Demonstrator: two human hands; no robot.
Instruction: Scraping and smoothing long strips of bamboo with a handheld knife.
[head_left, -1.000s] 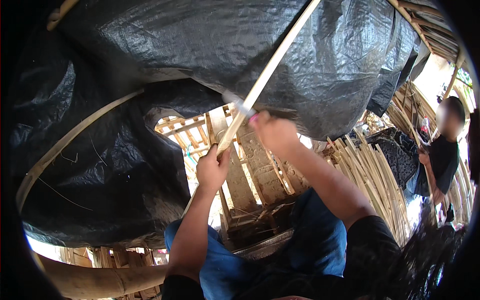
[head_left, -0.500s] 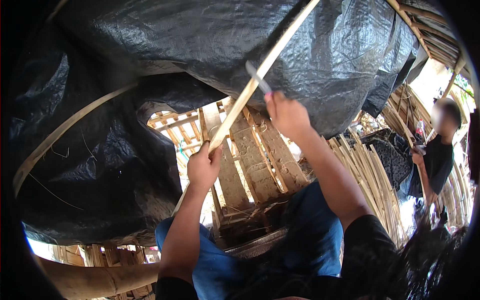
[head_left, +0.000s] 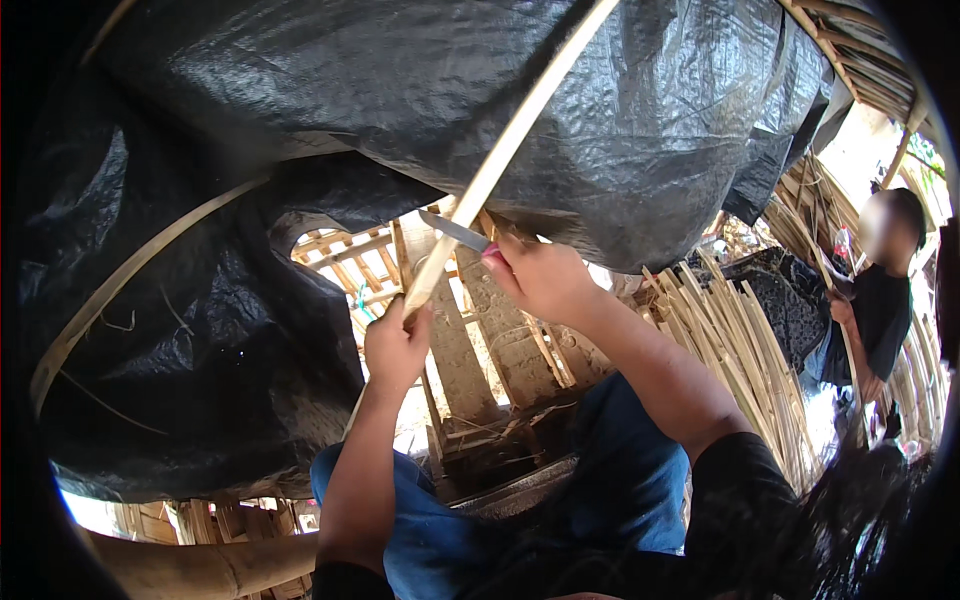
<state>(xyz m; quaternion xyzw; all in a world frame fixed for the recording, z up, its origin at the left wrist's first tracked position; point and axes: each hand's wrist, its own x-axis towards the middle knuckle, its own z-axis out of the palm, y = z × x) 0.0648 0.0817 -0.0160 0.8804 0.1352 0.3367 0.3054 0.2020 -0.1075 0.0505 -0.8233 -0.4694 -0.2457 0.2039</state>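
Observation:
A long pale bamboo strip (head_left: pixel 506 150) slants from my lap up to the top edge of the view. My left hand (head_left: pixel 397 345) is closed round its lower part. In my right hand (head_left: pixel 545 278) is a knife (head_left: pixel 455 231) with a pinkish-red handle, the fingers wrapped round it. Its blade lies across the strip a short way above my left hand and points to the left. Part of the handle is hidden by my fingers.
Black plastic sheeting (head_left: pixel 300 80) hangs ahead and to the left. Below my hands are wooden slats (head_left: pixel 505 340) with gaps. Bamboo strips (head_left: pixel 735 350) stand bundled at the right, near another person (head_left: pixel 885 300) holding a strip. A thick bamboo pole (head_left: pixel 200 565) lies lower left.
My right hand has brought the knife down along the strip, closer to my left hand. The strip has shifted slightly to the left. My left hand keeps its hold.

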